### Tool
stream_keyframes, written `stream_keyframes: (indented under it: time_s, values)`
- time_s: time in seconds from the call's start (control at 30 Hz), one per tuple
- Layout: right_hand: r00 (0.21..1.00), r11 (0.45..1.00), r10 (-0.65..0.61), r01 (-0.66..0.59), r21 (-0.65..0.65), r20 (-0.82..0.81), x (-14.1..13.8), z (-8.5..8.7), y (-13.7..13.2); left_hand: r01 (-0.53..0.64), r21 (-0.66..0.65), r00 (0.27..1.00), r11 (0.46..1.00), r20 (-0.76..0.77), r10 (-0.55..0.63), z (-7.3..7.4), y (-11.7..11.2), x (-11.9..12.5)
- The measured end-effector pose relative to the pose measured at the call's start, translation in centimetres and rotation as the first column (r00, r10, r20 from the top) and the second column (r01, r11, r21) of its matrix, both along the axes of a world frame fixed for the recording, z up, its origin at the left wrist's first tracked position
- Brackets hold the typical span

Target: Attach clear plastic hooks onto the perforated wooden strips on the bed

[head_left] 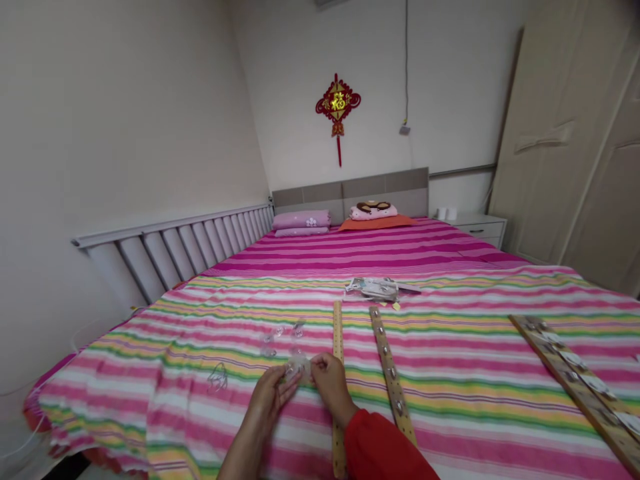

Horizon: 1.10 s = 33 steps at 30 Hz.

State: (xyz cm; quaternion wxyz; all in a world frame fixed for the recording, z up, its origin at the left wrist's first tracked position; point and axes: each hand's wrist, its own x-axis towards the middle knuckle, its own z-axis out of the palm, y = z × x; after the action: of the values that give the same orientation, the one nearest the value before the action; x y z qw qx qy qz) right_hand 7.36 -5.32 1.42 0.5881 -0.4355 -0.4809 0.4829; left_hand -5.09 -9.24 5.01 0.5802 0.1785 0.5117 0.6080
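Note:
My left hand (269, 395) is closed around a small clear plastic piece (297, 366), its fingers curled under it. At that piece's right edge, my right hand (331, 385) is in a pinch; what lies between its fingertips is too small to make out. Just beyond the hands, several small clear plastic pieces (270, 351) with shiny parts lie on the striped sheet (180, 413). A narrow wooden strip with holes (338, 330) runs partly beneath my right wrist. To its right lies a second wooden strip (391, 372) bearing several metal parts.
A clear plastic bag (373, 289) with contents lies beyond the strips. On the right is a longer wooden strip (563, 373) with white and grey parts. A thin tangled wire or thread (217, 379) lies left of my hands. A radiator (180, 253) lines the left wall.

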Motion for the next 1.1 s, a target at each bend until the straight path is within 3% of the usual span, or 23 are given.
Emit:
stream_keyframes:
  time_s: [0.23,0.47,0.6,0.77,0.93,1.1]
  values:
    - [1.0,0.994,0.006,-0.003,-0.112,0.025,-0.2,-0.3,0.9,-0.048,0.047,0.999,0.998,0.008,0.048,0.8,-0.5,-0.8]
    - [0.996,0.996,-0.073,0.076,-0.051,0.056,1.3,1.5,0.6,-0.09,0.036,0.995,0.995,0.042,0.089,2.7,-1.6,0.4]
    - [1.0,0.997,-0.017,0.017,-0.076,0.005,1.9,2.6,-1.4,-0.124,0.004,0.983,0.992,0.134,0.122,3.0,-2.6,2.0]
    - [0.966,0.986,0.103,-0.13,-0.102,-0.237,3.9,3.3,-6.0,-0.076,0.014,0.972,0.997,0.225,0.071,1.7,-4.3,5.7]
    - [0.954,0.988,0.021,-0.065,-0.138,-0.3,7.2,2.9,-9.5,0.058,0.1,0.958,0.993,0.275,-0.084,-0.6,-6.7,10.1]
    - [0.945,0.98,-0.086,0.023,-0.199,-0.315,10.5,1.9,-11.9,0.087,0.077,0.957,0.993,0.271,-0.105,-2.4,-8.8,13.1]
